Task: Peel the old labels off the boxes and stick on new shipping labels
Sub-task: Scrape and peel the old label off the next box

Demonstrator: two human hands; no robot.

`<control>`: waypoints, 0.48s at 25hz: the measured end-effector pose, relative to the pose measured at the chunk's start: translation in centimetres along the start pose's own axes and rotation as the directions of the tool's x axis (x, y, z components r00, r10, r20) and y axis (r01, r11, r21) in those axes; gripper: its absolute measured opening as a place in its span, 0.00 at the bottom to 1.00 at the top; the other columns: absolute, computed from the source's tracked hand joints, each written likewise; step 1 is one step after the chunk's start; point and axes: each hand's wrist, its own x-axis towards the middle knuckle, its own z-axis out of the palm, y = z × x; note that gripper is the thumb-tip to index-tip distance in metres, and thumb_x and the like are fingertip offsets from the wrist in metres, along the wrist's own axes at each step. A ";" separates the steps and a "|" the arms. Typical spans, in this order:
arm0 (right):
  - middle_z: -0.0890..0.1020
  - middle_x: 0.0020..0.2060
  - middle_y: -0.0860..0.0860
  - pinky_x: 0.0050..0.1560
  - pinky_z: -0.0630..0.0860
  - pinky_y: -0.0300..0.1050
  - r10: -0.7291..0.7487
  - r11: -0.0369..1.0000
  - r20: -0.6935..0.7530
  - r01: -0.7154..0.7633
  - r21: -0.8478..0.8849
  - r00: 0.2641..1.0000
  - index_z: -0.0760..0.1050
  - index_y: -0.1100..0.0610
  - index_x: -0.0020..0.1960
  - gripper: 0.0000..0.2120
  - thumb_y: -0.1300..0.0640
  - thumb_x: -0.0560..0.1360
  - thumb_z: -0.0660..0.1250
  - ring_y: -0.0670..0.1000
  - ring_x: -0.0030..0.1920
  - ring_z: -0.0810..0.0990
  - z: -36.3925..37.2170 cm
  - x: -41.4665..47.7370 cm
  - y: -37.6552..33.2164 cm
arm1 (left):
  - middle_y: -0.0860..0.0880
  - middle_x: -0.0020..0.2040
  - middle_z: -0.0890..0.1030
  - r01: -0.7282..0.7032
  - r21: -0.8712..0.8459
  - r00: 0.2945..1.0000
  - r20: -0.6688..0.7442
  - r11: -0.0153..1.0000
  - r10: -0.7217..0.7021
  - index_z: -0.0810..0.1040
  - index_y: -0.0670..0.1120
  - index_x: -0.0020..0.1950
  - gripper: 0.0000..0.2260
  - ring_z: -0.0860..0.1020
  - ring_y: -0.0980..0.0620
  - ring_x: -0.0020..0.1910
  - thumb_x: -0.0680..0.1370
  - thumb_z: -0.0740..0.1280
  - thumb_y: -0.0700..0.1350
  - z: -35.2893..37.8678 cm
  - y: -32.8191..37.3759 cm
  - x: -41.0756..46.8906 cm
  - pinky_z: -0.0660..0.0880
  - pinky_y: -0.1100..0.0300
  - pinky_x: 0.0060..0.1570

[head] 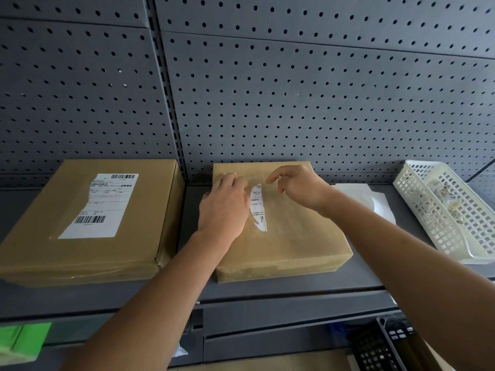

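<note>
Now, two boxes on your shelf (pixel 294 287), one label nearly gone.
The left box (pixel 139 236) and middle box (pixel 294 236) sit apart with a bare gap between; the white basket (pixel 417 188) stands clear on the right. Your left hand (pixel 223 207) rests on the middle box, its grip too blurred to tell; your right hand (pixel 300 188) hovers, grip loosely spread. A torn label strip (pixel 257 207) lies between them.

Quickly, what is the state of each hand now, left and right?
Left hand: rests on the middle box, fingertips by the torn label; a pinch cannot be told.
Right hand: loosely curled above the box, holding nothing.
</note>
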 end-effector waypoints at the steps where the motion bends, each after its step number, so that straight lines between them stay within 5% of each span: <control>1: 0.81 0.46 0.44 0.45 0.78 0.43 -0.006 1.000 -0.007 0.006 -0.002 1.000 0.82 0.51 0.51 0.15 0.58 0.79 0.56 0.48 0.46 0.79 0.4 0.4 0.0 | 0.51 0.68 0.71 -0.004 -0.006 1.000 -0.003 1.000 0.004 0.73 0.49 0.68 0.15 0.67 0.51 0.70 0.83 0.56 0.48 0.0 0.0 0.0 0.77 0.49 0.56; 5: 0.84 0.49 0.46 0.43 0.77 0.37 -0.088 0.989 -0.049 0.082 -0.120 0.995 0.83 0.49 0.49 0.13 0.57 0.80 0.59 0.49 0.46 0.81 1.6 1.8 0.4 | 0.50 0.66 0.72 -0.024 -0.017 0.999 -0.024 1.000 0.024 0.74 0.49 0.66 0.19 0.68 0.51 0.69 0.80 0.52 0.50 0.1 -0.2 -0.1 0.78 0.49 0.55; 8: 0.84 0.46 0.45 0.46 0.81 0.49 -0.086 0.981 -0.065 0.073 -0.178 0.994 0.82 0.46 0.48 0.13 0.57 0.80 0.59 0.52 0.44 0.81 2.2 2.5 0.7 | 0.50 0.65 0.73 -0.038 -0.016 0.998 -0.043 0.999 0.038 0.75 0.48 0.65 0.22 0.69 0.50 0.69 0.78 0.49 0.51 0.1 -0.2 -0.1 0.78 0.49 0.54; 12: 0.84 0.45 0.44 0.47 0.80 0.50 -0.071 0.974 -0.107 0.046 -0.221 0.992 0.81 0.45 0.47 0.14 0.56 0.79 0.58 0.50 0.44 0.81 2.6 2.8 0.9 | 0.49 0.64 0.73 -0.043 -0.018 0.998 -0.054 0.999 0.042 0.76 0.47 0.64 0.22 0.71 0.50 0.67 0.78 0.50 0.51 0.4 -0.4 -0.1 0.79 0.48 0.52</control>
